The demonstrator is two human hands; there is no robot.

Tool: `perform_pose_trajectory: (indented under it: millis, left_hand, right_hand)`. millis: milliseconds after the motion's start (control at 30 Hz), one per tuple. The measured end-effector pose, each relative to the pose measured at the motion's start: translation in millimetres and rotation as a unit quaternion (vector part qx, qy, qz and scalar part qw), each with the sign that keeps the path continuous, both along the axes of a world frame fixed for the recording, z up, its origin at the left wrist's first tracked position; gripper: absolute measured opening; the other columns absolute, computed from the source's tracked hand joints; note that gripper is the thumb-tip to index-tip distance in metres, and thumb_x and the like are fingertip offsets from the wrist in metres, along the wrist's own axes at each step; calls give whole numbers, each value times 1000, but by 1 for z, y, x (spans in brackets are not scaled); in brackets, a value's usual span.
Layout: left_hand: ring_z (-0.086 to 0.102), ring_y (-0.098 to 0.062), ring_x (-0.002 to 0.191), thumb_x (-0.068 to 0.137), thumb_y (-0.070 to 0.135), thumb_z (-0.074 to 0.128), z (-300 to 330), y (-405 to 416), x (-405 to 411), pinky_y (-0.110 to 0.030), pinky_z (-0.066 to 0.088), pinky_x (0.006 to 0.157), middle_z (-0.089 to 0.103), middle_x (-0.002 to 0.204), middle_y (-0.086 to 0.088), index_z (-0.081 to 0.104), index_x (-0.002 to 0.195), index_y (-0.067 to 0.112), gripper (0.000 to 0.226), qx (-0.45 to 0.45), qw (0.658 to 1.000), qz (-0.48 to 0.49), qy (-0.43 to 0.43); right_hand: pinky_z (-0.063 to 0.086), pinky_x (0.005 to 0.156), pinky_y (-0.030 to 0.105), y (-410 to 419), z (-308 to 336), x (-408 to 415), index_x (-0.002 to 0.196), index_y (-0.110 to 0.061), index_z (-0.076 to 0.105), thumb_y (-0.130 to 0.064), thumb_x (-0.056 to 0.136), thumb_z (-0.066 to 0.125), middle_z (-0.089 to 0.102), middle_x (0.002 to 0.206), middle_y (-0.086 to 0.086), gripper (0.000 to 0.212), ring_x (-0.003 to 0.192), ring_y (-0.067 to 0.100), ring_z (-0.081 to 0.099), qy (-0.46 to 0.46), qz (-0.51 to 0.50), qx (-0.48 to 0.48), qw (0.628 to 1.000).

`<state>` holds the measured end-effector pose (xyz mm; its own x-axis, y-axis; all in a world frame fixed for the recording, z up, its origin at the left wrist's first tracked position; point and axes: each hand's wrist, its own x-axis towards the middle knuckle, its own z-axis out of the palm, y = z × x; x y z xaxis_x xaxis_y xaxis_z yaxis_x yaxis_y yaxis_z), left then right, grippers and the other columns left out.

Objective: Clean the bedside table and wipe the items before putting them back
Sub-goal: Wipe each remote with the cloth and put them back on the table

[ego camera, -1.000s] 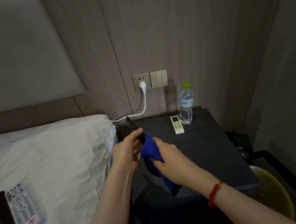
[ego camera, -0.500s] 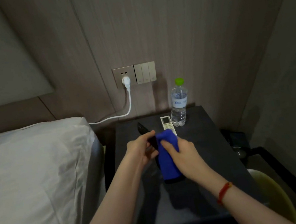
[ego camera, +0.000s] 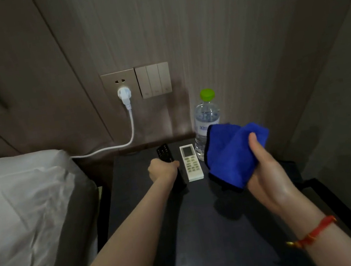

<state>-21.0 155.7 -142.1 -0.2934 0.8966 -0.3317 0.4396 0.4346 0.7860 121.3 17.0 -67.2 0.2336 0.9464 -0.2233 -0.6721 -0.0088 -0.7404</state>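
Gripping a black remote control (ego camera: 167, 156) with the left hand (ego camera: 162, 171), fingers wrapped around its middle, far end pointing toward the wall, lower end resting on or just above the dark bedside table (ego camera: 207, 230); contact hard to tell. Lying just to its right, flat on the tabletop and apart from it: a white air-conditioner remote (ego camera: 191, 163). Holding a folded blue microfibre cloth (ego camera: 230, 154) up over the table's right side in the right hand (ego camera: 268, 178), thumb pressing on top, other fingers hidden underneath. Standing upright at the back near the wall, partly hidden behind the cloth: a clear water bottle (ego camera: 206, 116) with a green cap. Wearing a red string bracelet (ego camera: 312, 233) on the right wrist. Trailing from the wall socket (ego camera: 118, 82) toward the bed (ego camera: 20, 201) at left: a white plug and cable (ego camera: 130, 121).
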Motion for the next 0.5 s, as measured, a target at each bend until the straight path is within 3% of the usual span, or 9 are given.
perform_pose_trajectory:
  millis: [500]
  left_hand:
    - [52, -35, 116, 83, 30, 66, -32, 21, 31, -40, 47, 94, 55, 125, -20, 58, 116, -1, 47, -8, 994, -53, 91]
  right_hand:
    - [47, 83, 31, -14, -20, 21, 107, -25, 60, -44, 78, 50, 72, 104, -8, 36, 100, 8, 66, -34, 14, -6, 999]
